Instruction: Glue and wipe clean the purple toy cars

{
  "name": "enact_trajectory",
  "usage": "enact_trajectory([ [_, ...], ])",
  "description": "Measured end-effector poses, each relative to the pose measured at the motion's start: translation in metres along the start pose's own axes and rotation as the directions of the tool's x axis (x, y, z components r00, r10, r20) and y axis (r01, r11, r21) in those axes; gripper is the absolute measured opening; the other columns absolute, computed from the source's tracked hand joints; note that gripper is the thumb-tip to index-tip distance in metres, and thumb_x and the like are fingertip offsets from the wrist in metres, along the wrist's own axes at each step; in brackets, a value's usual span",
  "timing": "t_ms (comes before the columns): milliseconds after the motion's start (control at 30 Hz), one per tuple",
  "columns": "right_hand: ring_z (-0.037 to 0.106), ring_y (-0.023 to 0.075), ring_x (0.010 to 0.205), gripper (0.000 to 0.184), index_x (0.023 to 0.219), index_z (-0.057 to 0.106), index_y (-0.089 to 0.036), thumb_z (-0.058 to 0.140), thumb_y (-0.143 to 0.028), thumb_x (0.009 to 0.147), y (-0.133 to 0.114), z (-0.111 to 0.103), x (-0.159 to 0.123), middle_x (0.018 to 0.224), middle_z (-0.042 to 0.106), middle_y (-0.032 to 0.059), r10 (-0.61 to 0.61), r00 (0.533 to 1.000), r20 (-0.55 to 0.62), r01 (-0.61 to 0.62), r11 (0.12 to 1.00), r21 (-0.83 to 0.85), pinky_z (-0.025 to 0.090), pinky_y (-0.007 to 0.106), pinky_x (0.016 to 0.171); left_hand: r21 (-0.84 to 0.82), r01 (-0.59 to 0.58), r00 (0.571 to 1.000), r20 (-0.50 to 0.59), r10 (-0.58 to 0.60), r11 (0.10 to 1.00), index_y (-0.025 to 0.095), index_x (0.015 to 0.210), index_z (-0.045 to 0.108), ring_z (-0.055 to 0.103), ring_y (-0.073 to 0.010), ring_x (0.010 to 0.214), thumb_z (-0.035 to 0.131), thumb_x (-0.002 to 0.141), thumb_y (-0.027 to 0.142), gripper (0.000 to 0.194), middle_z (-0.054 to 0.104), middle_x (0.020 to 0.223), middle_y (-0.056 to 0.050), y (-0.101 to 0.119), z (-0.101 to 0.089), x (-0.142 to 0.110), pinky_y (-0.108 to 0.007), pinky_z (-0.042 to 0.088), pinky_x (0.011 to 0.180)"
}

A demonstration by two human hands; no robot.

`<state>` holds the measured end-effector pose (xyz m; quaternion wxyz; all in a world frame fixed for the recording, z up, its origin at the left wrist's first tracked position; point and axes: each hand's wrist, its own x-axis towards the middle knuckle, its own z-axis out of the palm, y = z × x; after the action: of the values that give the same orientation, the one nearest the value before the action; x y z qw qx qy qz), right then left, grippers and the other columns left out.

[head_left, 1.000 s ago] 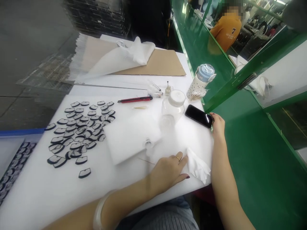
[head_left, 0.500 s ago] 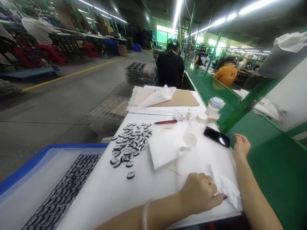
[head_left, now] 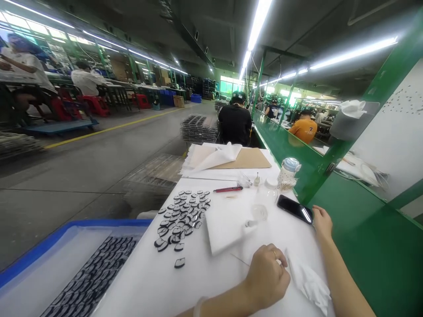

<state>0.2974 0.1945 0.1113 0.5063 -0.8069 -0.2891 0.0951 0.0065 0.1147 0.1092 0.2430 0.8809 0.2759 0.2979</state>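
Beside the near right end of the black phone [head_left: 293,208], at the right edge of the white counter [head_left: 188,290], sits my right grip [head_left: 323,223], fingers bent toward the phone; whether they actually touch it I can't be sure from this angle. My left grip [head_left: 268,278] is low over the counter with its fingers curled narrow, and my knuckles hide whether anything sits inside. Just to its right lies a crumpled white cloth [head_left: 309,281], and just to its left a thin stick [head_left: 239,259] lies slantwise. Ahead of my left grip, slightly leftward, is a white slab [head_left: 223,231]; farther left, small dark-edged pieces [head_left: 180,221] are scattered loosely. Past the slab lies a red cutter [head_left: 228,189]. Ahead of my right grip, beyond the phone, stand a clear jar [head_left: 268,192] and a blue-lidded bottle [head_left: 287,175].
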Motion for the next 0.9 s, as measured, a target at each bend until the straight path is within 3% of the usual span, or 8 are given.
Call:
enact_trajectory([
  [133,0.058,0.0208,0.112,0.029,0.113,0.065,-0.017,0.06,-0.04,0.095,0.0,0.004,0.002,0.121,0.062,0.0082,0.072,0.988,0.136,-0.064,0.996,-0.065,0.045,0.045,0.104,-0.014,-0.002,0.998,0.07,0.003,1.0,0.015,0.052,0.06,0.059,-0.0145,0.067,0.052,0.083,0.012,0.032,0.068,0.068,-0.003,-0.001,-0.001,0.0,-0.029,0.049,0.065],
  [400,0.056,0.0224,0.118,0.033,0.117,0.063,-0.016,0.059,-0.04,0.096,-0.007,0.008,0.004,0.125,0.06,0.0093,0.094,0.97,0.226,-0.074,0.993,-0.095,0.044,0.048,0.106,-0.026,-0.043,0.994,0.095,0.045,0.999,0.014,0.052,0.06,0.058,-0.0127,0.067,0.057,0.085,0.018,0.033,0.069,0.07,-0.002,-0.003,-0.002,-0.001,-0.026,0.049,0.066],
  [900,0.054,0.0232,0.121,0.034,0.119,0.062,-0.016,0.058,-0.041,0.096,-0.007,0.01,0.0,0.127,0.059,0.0096,0.042,0.968,0.248,-0.027,0.998,-0.064,0.042,0.049,0.108,0.037,-0.188,0.968,0.178,0.179,0.981,0.016,0.057,0.06,0.05,-0.0104,0.061,0.055,0.09,0.025,0.034,0.06,0.068,0.0,-0.003,-0.007,-0.004,-0.026,0.045,0.06],
])
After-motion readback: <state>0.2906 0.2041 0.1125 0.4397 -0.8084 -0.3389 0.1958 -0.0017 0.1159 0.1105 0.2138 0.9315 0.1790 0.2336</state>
